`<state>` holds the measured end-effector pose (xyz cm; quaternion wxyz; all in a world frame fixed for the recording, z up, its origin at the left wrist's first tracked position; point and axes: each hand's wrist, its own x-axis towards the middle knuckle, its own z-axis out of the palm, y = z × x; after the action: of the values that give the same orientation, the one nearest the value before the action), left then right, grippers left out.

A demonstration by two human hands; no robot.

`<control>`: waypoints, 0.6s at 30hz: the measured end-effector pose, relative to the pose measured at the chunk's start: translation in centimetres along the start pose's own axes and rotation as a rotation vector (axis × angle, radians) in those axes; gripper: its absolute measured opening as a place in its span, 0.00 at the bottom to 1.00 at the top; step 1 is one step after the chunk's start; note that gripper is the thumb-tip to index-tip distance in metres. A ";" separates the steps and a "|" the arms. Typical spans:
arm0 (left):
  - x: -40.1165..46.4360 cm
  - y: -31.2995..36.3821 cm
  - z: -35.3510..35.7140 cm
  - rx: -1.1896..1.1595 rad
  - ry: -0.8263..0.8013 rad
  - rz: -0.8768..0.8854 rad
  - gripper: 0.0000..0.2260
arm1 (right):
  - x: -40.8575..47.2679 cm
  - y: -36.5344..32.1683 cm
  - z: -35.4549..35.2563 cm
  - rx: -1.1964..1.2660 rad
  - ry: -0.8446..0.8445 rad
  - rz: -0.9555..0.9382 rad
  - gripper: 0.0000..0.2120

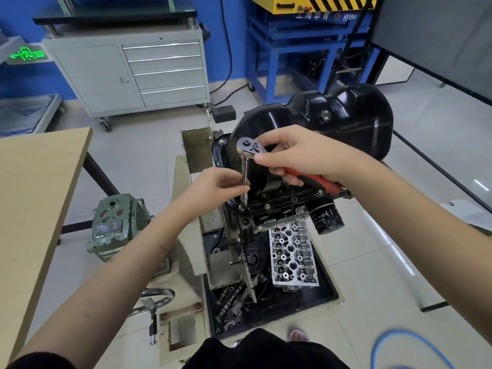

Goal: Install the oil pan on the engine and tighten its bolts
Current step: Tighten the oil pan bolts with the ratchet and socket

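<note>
Fingers of the left hand (223, 182) pinch the ratchet's upright extension bar (244, 179), likely to keep the socket square on the corner bolt (241, 208) at the pan's flange. The right hand (300, 155) wraps the red-handled ratchet (250, 148), thumb near the head, fingers curled round the grip, ready to swing it. The black oil pan (332, 121) already sits on the upturned engine (277, 206), other flange bolts in place along its near edge.
</note>
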<state>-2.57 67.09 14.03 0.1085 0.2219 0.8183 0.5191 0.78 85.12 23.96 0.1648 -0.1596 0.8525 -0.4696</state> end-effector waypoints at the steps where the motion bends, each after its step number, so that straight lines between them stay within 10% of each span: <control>1: 0.0 0.0 0.0 0.004 0.001 0.002 0.09 | 0.0 0.0 0.0 0.005 -0.002 0.001 0.11; 18: -0.9 0.1 0.9 0.097 0.066 -0.022 0.05 | 0.3 0.0 0.3 -0.232 -0.017 -0.053 0.10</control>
<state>-1.41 67.36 13.67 0.0762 0.2006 0.8479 0.4848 0.60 84.76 23.77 0.1400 -0.2042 0.8952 -0.3706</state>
